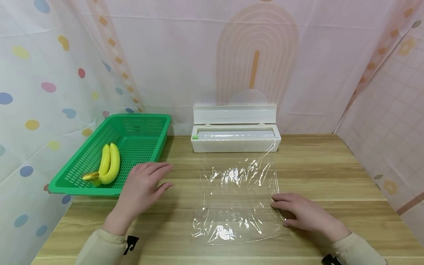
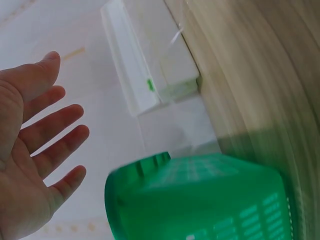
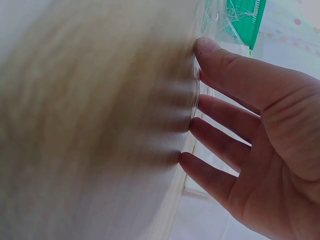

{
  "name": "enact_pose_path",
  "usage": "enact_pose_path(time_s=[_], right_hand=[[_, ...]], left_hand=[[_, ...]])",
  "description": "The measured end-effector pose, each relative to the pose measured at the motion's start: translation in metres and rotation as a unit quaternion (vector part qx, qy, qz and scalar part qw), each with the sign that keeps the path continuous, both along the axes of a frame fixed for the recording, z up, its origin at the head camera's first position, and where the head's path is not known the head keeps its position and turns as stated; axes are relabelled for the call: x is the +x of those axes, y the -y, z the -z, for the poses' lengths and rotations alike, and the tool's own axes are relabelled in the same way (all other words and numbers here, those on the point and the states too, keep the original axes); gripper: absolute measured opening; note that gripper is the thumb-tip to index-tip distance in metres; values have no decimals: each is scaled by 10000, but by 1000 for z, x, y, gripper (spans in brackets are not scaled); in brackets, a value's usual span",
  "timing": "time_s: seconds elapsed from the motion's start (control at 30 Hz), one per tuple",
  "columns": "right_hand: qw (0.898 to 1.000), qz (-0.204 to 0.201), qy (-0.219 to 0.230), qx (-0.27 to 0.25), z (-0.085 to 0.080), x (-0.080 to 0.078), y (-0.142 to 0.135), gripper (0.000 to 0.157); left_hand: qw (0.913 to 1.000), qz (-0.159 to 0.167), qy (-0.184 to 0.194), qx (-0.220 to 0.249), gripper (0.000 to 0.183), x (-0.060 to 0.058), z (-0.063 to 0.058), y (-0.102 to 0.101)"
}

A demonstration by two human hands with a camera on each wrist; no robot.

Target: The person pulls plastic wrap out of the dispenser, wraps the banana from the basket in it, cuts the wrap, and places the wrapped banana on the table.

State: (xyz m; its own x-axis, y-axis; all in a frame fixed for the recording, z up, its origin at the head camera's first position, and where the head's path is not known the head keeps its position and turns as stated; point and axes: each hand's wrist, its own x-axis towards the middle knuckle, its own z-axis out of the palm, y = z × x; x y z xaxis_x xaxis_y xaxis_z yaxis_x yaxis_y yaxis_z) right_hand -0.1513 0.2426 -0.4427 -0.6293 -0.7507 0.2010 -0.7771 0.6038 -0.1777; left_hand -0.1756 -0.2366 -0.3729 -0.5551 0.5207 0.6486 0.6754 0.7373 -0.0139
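A sheet of clear plastic wrap [image 1: 228,206] lies crinkled over the wooden table, drawn from a white wrap dispenser [image 1: 236,144] whose lid stands raised. On the sheet's right edge rest the fingertips of my right hand [image 1: 303,213]; the right wrist view shows its fingers [image 3: 222,112] spread and touching the tabletop by the film. My left hand [image 1: 142,186] hovers at the near right corner of the green basket [image 1: 162,143], holding nothing, its fingers apart in the left wrist view. Two yellow bananas [image 1: 114,163] lie in the basket's left part.
The wooden table [image 1: 318,162] meets a patterned cloth backdrop [image 1: 172,62] behind the dispenser. More patterned cloth hangs along the left and right sides. A small green tab [image 1: 195,137] sits at the dispenser's left end.
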Motion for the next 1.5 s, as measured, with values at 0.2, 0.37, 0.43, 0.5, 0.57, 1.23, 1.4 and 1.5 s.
enact_pose_path(time_s=[0.2,0.37,0.43,0.5,0.57,1.23,1.4,1.5], right_hand=[[10000,10,-6,-12,0,0,0,54],[10000,49,47,11,0,1,0,55],[9999,71,76,22,-1,1,0,55],[9999,75,89,30,0,1,0,55],[9999,61,87,30,0,1,0,55],[9998,105,144,43,1,0,0,55],[10000,19,-8,-9,3,0,-1,56],[10000,-13,-58,-28,4,-1,-1,55]], left_hand=[[9994,-323,-68,86,68,0,-3,12],[9983,-446,-293,215,67,-1,-6,21],[9975,-495,-421,266,66,-1,-9,24],[9964,-556,-546,319,65,-1,-12,29],[9952,-652,-631,354,66,-1,-15,33],[9786,-1776,-928,457,84,-2,-35,96],[9723,-2239,-530,416,71,0,-37,106],[9651,-2580,-137,418,64,3,-37,109]])
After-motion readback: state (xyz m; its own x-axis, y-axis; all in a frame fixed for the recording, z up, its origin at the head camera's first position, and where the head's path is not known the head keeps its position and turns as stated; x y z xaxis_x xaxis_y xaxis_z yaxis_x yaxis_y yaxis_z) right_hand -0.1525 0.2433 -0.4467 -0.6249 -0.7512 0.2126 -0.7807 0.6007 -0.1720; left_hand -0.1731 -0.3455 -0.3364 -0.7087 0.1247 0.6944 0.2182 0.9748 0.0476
